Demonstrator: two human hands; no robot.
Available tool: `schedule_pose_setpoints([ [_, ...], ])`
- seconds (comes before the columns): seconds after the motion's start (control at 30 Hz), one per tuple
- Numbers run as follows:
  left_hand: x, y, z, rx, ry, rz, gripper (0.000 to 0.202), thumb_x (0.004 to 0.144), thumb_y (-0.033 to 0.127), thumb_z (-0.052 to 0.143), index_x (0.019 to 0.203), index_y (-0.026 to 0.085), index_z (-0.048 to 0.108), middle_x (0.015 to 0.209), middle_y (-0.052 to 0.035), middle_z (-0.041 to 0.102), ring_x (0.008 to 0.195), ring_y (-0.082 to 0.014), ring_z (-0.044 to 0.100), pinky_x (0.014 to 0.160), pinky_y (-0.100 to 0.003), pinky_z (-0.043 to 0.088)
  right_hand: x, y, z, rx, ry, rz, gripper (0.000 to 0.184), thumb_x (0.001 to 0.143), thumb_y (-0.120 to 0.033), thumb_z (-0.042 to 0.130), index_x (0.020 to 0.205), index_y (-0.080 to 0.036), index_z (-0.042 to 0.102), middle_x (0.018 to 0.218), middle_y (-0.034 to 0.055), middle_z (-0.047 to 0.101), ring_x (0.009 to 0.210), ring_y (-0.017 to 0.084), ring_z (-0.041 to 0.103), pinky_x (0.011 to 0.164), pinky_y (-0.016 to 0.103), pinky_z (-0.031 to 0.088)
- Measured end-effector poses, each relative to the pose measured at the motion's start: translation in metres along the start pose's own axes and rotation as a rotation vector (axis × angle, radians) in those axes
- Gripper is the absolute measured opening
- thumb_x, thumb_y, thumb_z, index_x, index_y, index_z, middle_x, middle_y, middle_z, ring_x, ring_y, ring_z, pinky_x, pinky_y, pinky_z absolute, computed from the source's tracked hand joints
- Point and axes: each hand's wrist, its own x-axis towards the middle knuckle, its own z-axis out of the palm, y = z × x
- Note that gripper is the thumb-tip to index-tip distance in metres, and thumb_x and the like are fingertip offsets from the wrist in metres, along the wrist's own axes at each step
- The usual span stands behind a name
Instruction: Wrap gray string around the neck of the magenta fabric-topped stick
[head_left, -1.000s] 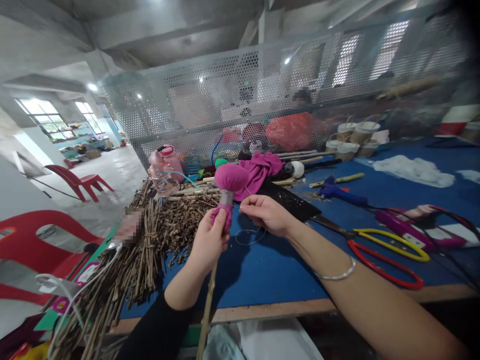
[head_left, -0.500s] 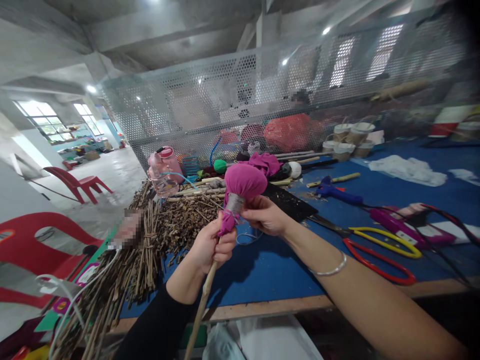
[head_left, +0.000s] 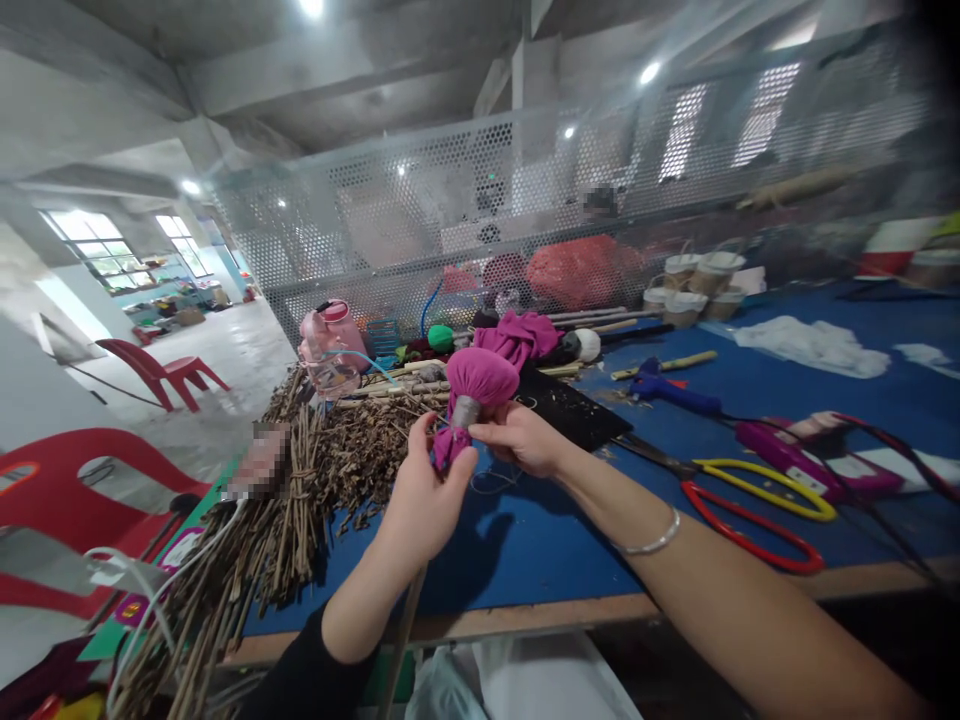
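Above blue table (head_left: 570,530), pink-wrapped stick (head_left: 480,378), between both hands' fingers (head_left: 486,432)

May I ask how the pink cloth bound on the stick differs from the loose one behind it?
The bound pink cloth is a ball on a stick, cinched by a grey binding; the loose pink cloth is an untied heap. The left hand and right hand hold the bound one up; the loose one lies on the table. Both are magenta.
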Motion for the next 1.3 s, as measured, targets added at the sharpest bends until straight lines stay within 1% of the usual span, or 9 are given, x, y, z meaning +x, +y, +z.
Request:
schedule_pose_setpoints([
  [0.17, 0.005, -0.008, 0.001, 0.177, 0.127, 0.232, 0.032, 0.069, 0.027, 0.067, 0.099, 0.018, 0.059, 0.086, -0.0057, 0.063, 0.075, -0.0162, 0.057, 0.066, -0.023, 0.041, 0.0, -0.002, 0.008, -0.143, 0.115, -0.059, 0.028, 0.07, -0.038, 0.066, 0.079, -0.014, 0.056, 0.053, -0.0065, 0.042, 0.043, 0.005, 0.03, 0.042, 0.021, 0.022],
  [0.33, 0.016, -0.02, -0.006, 0.031, 0.051, 0.048, 0.028, 0.075, 0.038, 0.06, 0.095, 0.02, 0.052, 0.055, 0.007, 0.045, 0.04, -0.0054, 0.036, 0.04, -0.016, 0.028, -0.003, -0.008, 0.013, -0.205, 0.169, -0.065, 0.029, 0.067, -0.039, 0.066, 0.063, -0.014, 0.053, 0.049, -0.0071, 0.038, 0.045, 0.005, 0.028, 0.044, 0.021, 0.02],
  [0.5, 0.009, -0.012, -0.007, -0.198, -0.05, -0.09, 0.035, 0.071, 0.044, 0.063, 0.092, 0.022, 0.045, 0.054, 0.0097, 0.039, 0.035, -0.0025, 0.029, 0.032, -0.013, 0.019, -0.003, -0.006, 0.012, -0.095, 0.149, -0.007, 0.03, 0.063, -0.039, 0.07, 0.065, -0.015, 0.051, 0.043, -0.0098, 0.035, 0.037, 0.003, 0.025, 0.038, 0.02, 0.016],
  [0.67, 0.006, -0.011, -0.011, -0.454, -0.305, -0.262, 0.034, 0.073, 0.046, 0.062, 0.085, 0.021, 0.044, 0.056, 0.0087, 0.041, 0.033, 0.0001, 0.022, 0.031, -0.01, 0.015, -0.002, 0.0, 0.008, 0.109, 0.054, 0.064, 0.036, 0.062, -0.038, 0.073, 0.079, -0.018, 0.048, 0.046, -0.0118, 0.035, 0.033, 0.002, 0.021, 0.033, 0.019, 0.011],
  [0.77, 0.009, -0.017, -0.01, -0.511, -0.39, -0.417, 0.038, 0.074, 0.054, 0.056, 0.078, 0.017, 0.046, 0.051, 0.0064, 0.043, 0.033, -0.0021, 0.032, 0.031, -0.012, 0.023, -0.002, 0.002, 0.005, 0.117, -0.027, 0.119, 0.035, 0.066, -0.04, 0.07, 0.079, -0.017, 0.048, 0.044, -0.012, 0.031, 0.033, 0.002, 0.017, 0.032, 0.02, 0.009],
  [0.83, 0.01, -0.019, -0.007, -0.403, -0.332, -0.469, 0.042, 0.077, 0.057, 0.05, 0.078, 0.015, 0.049, 0.056, 0.0005, 0.052, 0.042, -0.0071, 0.049, 0.039, -0.016, 0.038, -0.001, 0.002, 0.003, 0.056, 0.001, 0.135, 0.033, 0.068, -0.041, 0.068, 0.076, -0.016, 0.048, 0.042, -0.0114, 0.032, 0.032, 0.002, 0.017, 0.032, 0.02, 0.008],
  [1.0, 0.01, -0.007, 0.006, -0.129, -0.166, -0.278, 0.037, 0.079, 0.048, 0.053, 0.102, 0.019, 0.049, 0.082, -0.0024, 0.061, 0.056, -0.0115, 0.06, 0.049, -0.022, 0.047, -0.001, -0.005, 0.003, -0.041, 0.114, 0.112, 0.034, 0.066, -0.041, 0.069, 0.073, -0.014, 0.05, 0.046, -0.0088, 0.04, 0.032, 0.002, 0.023, 0.033, 0.02, 0.011],
  [1.17, 0.02, -0.002, 0.016, -0.126, -0.195, -0.182, 0.03, 0.078, 0.046, 0.055, 0.088, 0.018, 0.048, 0.059, 0.0068, 0.044, 0.038, -0.0022, 0.032, 0.032, -0.013, 0.02, -0.002, -0.009, 0.002, -0.092, 0.163, 0.035, 0.033, 0.07, -0.044, 0.065, 0.074, -0.014, 0.051, 0.041, -0.0102, 0.034, 0.033, 0.003, 0.022, 0.035, 0.021, 0.012],
  [1.3, 0.032, -0.002, 0.013, -0.134, -0.186, -0.148, 0.03, 0.078, 0.046, 0.056, 0.09, 0.019, 0.048, 0.057, 0.0076, 0.041, 0.037, -0.0022, 0.028, 0.033, -0.014, 0.018, -0.004, -0.012, -0.002, -0.143, 0.209, -0.005, 0.033, 0.072, -0.045, 0.063, 0.079, -0.014, 0.054, 0.045, -0.0092, 0.036, 0.037, 0.004, 0.024, 0.037, 0.021, 0.015],
])
